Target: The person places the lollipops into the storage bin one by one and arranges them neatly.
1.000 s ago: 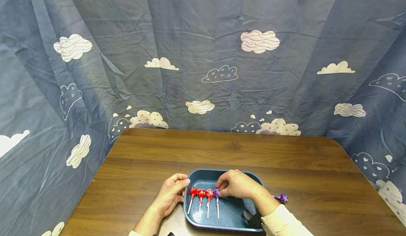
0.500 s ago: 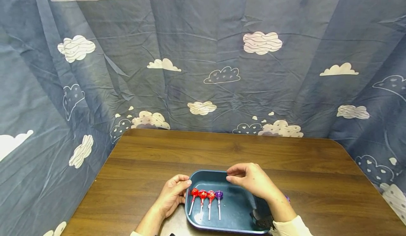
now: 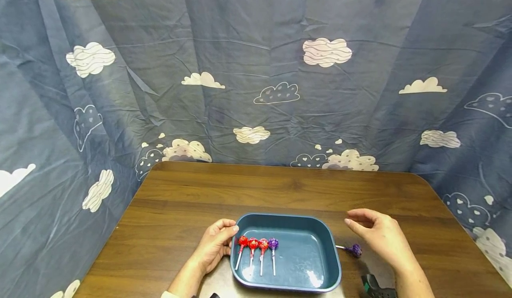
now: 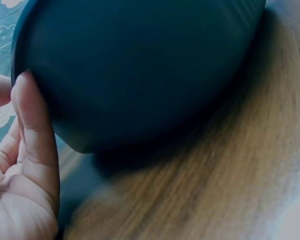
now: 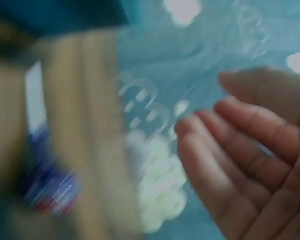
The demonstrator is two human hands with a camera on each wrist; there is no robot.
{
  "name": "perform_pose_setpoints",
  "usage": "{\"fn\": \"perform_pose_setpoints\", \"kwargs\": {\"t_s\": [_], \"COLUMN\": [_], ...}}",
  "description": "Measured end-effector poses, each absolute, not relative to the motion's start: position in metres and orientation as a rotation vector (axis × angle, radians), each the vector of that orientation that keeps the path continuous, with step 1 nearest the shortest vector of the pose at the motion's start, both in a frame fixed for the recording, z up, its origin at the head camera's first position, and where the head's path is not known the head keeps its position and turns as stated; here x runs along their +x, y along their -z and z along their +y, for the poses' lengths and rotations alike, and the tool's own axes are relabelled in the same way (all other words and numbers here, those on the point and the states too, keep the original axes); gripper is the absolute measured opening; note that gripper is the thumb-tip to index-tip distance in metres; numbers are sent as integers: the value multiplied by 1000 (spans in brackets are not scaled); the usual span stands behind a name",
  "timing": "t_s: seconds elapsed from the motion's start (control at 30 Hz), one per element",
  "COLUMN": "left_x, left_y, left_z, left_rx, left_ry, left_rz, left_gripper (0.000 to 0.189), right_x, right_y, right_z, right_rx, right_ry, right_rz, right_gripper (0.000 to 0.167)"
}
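Note:
My left hand (image 3: 216, 245) holds the left rim of a dark blue plastic tray (image 3: 308, 232), its thumb at the edge. In the left wrist view, the thumb of that hand (image 4: 32, 150) lies against the tray's outer wall (image 4: 140, 75). Inside, three red-wrapped lollipops (image 3: 253, 243) and a purple lollipop (image 3: 274, 243) stand in a row at the left, sticks toward me. Another purple lollipop (image 3: 354, 250) lies on the table, right of the tray. Above and right of it hovers my right hand (image 3: 382, 235), empty, fingers loosely bent; the right wrist view shows this lollipop (image 5: 50, 185) blurred.
The wooden table (image 3: 224, 187) reaches back to a grey-blue curtain (image 3: 248, 66) with cloud prints. A black wrist device (image 3: 376, 287) shows under the right wrist. A small dark object (image 3: 214, 295) shows at the bottom edge, near the left forearm.
My right hand has left the purple lollipop in the tray, lifted, and moved right past the tray's rim toward the lollipop on the table. The left hand stays at the rim.

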State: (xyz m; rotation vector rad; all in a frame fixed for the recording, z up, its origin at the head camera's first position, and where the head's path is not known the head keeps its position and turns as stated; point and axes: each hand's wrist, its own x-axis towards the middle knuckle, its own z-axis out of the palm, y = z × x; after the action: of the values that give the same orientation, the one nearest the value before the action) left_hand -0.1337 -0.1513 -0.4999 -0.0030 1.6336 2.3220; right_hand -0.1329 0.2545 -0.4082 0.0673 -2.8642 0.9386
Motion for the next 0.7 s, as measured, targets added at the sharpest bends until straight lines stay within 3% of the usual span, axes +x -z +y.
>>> {"fn": "perform_pose_setpoints", "kwargs": {"t_s": [0.13,0.3,0.7], "left_x": [-134,-135,-134], "left_y": [500,499,500], "left_z": [-152,-151,-152], "left_rx": [-1,-1,-8], "left_ry": [-2321,-2323,-2322], "left_rz": [1628,1628,1626], "left_gripper": [12,11,10], "right_x": [-124,-119,-114], "right_y": [433,455,467], "right_z": [273,283,292], "right_rx": [-3,-53,-54], "right_ry": [-755,-746,-923], "right_rz": [-2972,-3073,-3009], "right_gripper": [26,34,34]}}
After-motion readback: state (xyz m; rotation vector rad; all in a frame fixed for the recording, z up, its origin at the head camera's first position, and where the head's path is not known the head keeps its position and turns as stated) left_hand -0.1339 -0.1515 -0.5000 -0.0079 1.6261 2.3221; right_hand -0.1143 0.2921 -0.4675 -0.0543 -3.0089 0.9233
